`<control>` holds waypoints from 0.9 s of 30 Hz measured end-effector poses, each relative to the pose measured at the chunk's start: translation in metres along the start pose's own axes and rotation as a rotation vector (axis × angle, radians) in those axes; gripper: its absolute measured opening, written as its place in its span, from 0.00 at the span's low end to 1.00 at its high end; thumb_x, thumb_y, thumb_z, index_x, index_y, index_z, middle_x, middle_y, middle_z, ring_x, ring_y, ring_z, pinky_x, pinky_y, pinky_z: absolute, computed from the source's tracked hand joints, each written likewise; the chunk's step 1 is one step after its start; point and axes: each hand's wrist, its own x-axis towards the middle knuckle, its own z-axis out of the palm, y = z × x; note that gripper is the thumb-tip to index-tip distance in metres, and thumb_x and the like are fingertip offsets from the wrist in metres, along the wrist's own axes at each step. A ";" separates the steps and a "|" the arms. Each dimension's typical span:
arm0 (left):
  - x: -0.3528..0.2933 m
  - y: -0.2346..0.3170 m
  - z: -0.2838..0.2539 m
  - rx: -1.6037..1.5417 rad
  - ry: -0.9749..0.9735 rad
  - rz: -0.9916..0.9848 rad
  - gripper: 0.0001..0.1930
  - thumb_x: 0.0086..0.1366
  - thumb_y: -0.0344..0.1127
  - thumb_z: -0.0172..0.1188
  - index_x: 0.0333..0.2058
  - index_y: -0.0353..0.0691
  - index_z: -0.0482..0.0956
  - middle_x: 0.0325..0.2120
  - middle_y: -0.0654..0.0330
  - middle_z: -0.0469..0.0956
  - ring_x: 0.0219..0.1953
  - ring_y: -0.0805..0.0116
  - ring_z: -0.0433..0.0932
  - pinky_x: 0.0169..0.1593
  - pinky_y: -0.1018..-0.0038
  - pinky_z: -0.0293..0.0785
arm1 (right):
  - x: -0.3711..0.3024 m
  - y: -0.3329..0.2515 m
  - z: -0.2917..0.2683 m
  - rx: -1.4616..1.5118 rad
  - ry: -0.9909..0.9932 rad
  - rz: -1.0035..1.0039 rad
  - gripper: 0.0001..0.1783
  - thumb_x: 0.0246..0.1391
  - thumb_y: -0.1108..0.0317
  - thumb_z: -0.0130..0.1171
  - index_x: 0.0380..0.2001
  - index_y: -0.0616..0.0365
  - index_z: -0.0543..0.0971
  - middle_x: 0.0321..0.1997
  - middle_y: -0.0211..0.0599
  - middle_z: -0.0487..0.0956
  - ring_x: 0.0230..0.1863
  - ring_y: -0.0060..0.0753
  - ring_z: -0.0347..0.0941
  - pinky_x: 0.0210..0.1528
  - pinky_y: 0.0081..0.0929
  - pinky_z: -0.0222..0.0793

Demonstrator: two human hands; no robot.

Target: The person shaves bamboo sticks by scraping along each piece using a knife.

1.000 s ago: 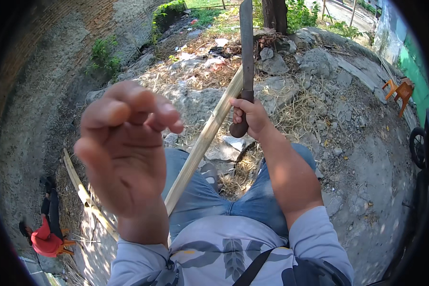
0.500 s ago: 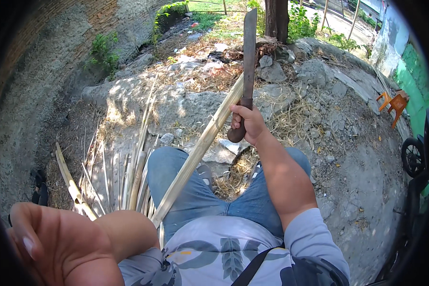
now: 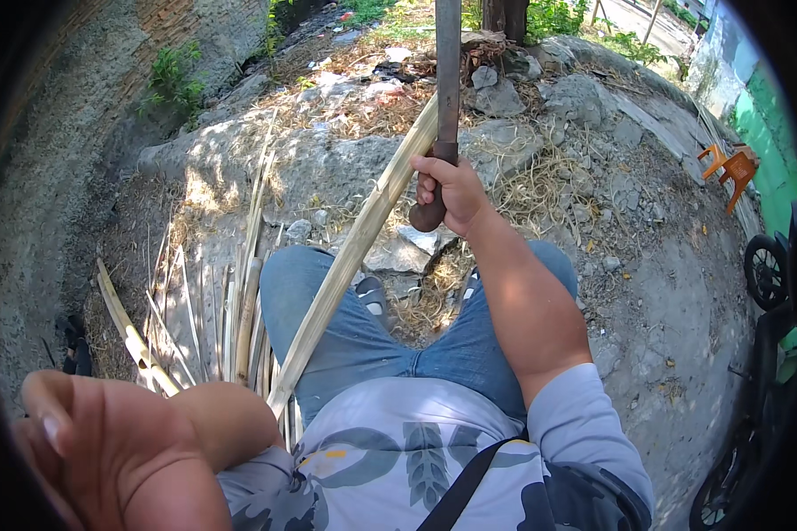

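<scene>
My right hand [image 3: 452, 193] is wrapped round the dark wooden handle of a machete [image 3: 448, 75]. Its blade stands upright and the tip runs out of the top edge. Behind the hand, a long pale bamboo strip [image 3: 354, 248] slants across my left thigh, its far end beside the blade's base. At the lower left, close to the camera, my left hand [image 3: 119, 447] is raised with its bare palm showing. Its fingers are loosely bent and partly cut off by the dark rim; nothing shows in them.
Several bamboo strips [image 3: 243, 310] lie on the ground left of my legs, with a curved bamboo piece [image 3: 137, 345] beyond them. Broken concrete [image 3: 496, 88] and dry shavings [image 3: 540, 203] lie ahead. An orange plastic chair [image 3: 731, 173] and a motorcycle wheel [image 3: 764, 270] are at the right.
The view has tipped down slightly, so machete and bamboo strip appear higher and a little further left. Both hands keep their hold and shape.
</scene>
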 end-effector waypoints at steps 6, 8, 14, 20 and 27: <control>-0.115 -0.029 0.021 0.431 -0.838 -0.733 0.51 0.51 0.58 0.77 0.64 0.32 0.65 0.57 0.44 0.70 0.56 0.48 0.73 0.56 0.57 0.74 | -0.006 -0.004 -0.001 -0.008 0.002 -0.014 0.10 0.55 0.68 0.69 0.34 0.58 0.78 0.22 0.25 0.72 0.21 0.20 0.67 0.25 0.24 0.64; -0.172 -0.015 0.006 0.574 -0.914 -0.855 0.52 0.47 0.54 0.80 0.64 0.29 0.65 0.59 0.42 0.68 0.56 0.41 0.72 0.58 0.55 0.73 | -0.005 -0.008 -0.001 -0.016 -0.001 -0.044 0.10 0.55 0.68 0.69 0.33 0.58 0.78 0.22 0.25 0.72 0.22 0.20 0.67 0.26 0.24 0.64; -0.258 0.048 -0.047 0.583 -0.898 -1.552 0.40 0.57 0.51 0.73 0.60 0.31 0.70 0.49 0.39 0.78 0.53 0.41 0.78 0.55 0.54 0.75 | 0.007 -0.008 0.003 0.050 -0.054 -0.098 0.10 0.55 0.67 0.69 0.34 0.56 0.77 0.22 0.26 0.71 0.21 0.22 0.66 0.27 0.24 0.64; -0.283 0.062 -0.048 0.659 -0.819 -1.566 0.33 0.65 0.54 0.63 0.56 0.29 0.71 0.42 0.36 0.81 0.45 0.35 0.81 0.50 0.51 0.76 | 0.005 -0.012 0.010 0.007 -0.040 -0.078 0.10 0.57 0.67 0.69 0.34 0.56 0.76 0.22 0.26 0.71 0.21 0.22 0.67 0.27 0.26 0.65; -0.281 0.037 -0.045 0.559 -0.610 -1.467 0.24 0.64 0.54 0.67 0.31 0.33 0.77 0.17 0.57 0.69 0.22 0.70 0.69 0.27 0.68 0.65 | 0.009 -0.046 0.015 -0.488 0.094 -0.201 0.15 0.58 0.59 0.69 0.31 0.58 0.78 0.23 0.29 0.76 0.23 0.22 0.71 0.27 0.29 0.68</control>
